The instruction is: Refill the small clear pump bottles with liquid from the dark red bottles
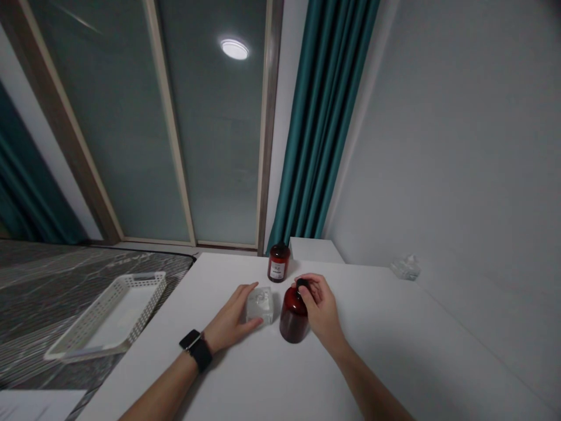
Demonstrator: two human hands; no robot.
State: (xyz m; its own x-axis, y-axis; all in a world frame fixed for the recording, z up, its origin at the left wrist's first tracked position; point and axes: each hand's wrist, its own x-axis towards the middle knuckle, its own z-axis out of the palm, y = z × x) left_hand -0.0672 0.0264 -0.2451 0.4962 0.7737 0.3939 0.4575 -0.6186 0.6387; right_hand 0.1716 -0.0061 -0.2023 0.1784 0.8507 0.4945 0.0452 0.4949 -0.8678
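Note:
On the white table, a clear square glass container [260,305] sits within my left hand [232,318]. The thumb lies along its near side and the fingers along its far side, so the hand grips it. To its right stands a dark amber bottle [293,320], slightly tilted. My right hand [321,304] has its fingers closed round the bottle's black top [301,284], partly hiding it. A second amber bottle [279,264] with a white label and a dark top stands upright farther back, touched by neither hand.
A white perforated basket [146,304] lies on the grey patterned surface [30,286] to the left. Crumpled clear plastic [407,268] rests at the table's right back by the wall. Behind the table are a white box-like block [315,249] and a teal curtain [319,117].

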